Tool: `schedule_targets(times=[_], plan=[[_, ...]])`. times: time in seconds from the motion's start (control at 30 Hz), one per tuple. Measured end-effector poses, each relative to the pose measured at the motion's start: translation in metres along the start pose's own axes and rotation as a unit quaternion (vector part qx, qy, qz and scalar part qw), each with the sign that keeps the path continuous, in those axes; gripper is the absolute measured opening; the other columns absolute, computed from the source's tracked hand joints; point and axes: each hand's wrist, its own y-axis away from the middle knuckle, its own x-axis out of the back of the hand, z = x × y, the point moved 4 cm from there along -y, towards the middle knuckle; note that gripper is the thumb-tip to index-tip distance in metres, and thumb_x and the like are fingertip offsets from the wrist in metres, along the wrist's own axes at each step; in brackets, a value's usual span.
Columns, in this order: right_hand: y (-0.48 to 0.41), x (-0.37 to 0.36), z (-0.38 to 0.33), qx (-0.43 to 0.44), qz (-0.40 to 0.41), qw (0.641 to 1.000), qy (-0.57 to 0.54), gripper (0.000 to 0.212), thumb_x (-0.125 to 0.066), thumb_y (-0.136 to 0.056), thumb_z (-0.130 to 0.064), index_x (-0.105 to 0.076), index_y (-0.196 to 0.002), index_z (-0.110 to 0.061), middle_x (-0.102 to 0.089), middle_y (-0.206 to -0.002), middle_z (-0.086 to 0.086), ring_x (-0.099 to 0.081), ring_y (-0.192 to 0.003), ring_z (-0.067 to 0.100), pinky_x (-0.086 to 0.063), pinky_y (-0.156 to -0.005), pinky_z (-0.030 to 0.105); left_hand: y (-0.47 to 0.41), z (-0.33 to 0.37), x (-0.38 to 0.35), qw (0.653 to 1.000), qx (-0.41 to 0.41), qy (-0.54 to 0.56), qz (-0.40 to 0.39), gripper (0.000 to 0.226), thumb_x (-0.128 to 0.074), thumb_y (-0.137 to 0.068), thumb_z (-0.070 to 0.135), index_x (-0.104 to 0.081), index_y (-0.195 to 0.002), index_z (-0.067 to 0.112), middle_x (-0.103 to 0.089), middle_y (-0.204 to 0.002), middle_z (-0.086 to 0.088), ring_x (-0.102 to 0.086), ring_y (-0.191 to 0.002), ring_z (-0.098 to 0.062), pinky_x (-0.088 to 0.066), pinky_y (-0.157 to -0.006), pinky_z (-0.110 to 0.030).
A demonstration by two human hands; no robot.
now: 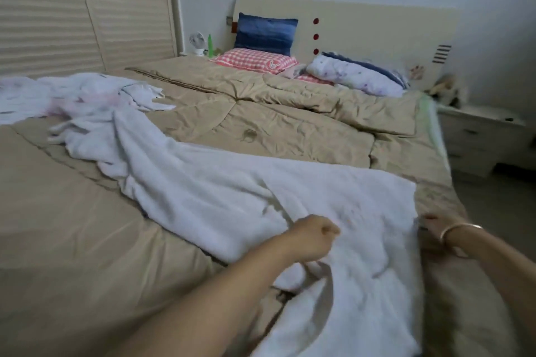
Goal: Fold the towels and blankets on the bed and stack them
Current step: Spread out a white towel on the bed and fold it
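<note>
A large white towel [220, 194] lies stretched across the tan quilt of the bed [290, 122], running from the far left down to the near edge. My left hand [311, 236] is closed in a fist on the towel's near part. My right hand [432, 224], with a bangle on the wrist, pinches the towel's right edge. More white and pale patterned cloths [87, 93] lie crumpled in a heap at the far left of the bed.
Pillows lean at the headboard: a blue one [265, 33], a red checked one [255, 60] and a floral one [356, 75]. A white nightstand [484, 136] stands right of the bed. A louvered wardrobe [72, 14] fills the left wall.
</note>
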Motion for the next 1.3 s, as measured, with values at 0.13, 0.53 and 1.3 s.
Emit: schedule_targets(times=[0.13, 0.53, 1.3], plan=[[0.019, -0.045, 0.006, 0.067, -0.017, 0.996, 0.06, 0.041, -0.039, -0.1, -0.033, -0.064, -0.113, -0.004, -0.062, -0.121, 0.022, -0.056, -0.107, 0.036, -0.039, -0.087, 0.034, 0.007, -0.048, 0.03, 0.977, -0.038, -0.19, 0.091, 0.049, -0.039, -0.089, -0.001, -0.061, -0.125, 0.024, -0.058, -0.131, 0.001, -0.05, -0.125, -0.017, -0.042, -0.104, -0.032], [0.035, -0.079, -0.014, 0.069, -0.136, 0.988, 0.004, 0.058, -0.044, -0.093, -0.054, -0.051, -0.134, -0.015, -0.054, -0.135, 0.009, -0.052, -0.12, 0.031, -0.038, -0.096, 0.036, 0.018, -0.029, 0.015, 0.807, -0.301, -0.505, 0.056, 0.016, -0.063, -0.082, 0.031, -0.068, -0.095, 0.024, -0.068, -0.108, 0.005, -0.054, -0.121, -0.019, -0.035, -0.11, -0.036], [0.226, -0.022, -0.021, 0.326, 0.047, 0.926, 0.184, 0.043, -0.051, -0.086, -0.061, -0.052, -0.111, -0.027, -0.053, -0.109, -0.003, -0.054, -0.102, 0.02, -0.046, -0.077, 0.034, 0.124, -0.052, 0.051, 0.965, -0.049, -0.257, -0.003, 0.029, -0.049, -0.091, 0.008, -0.068, -0.087, 0.029, -0.073, -0.092, 0.009, -0.064, -0.086, 0.001, -0.049, -0.085, -0.019]])
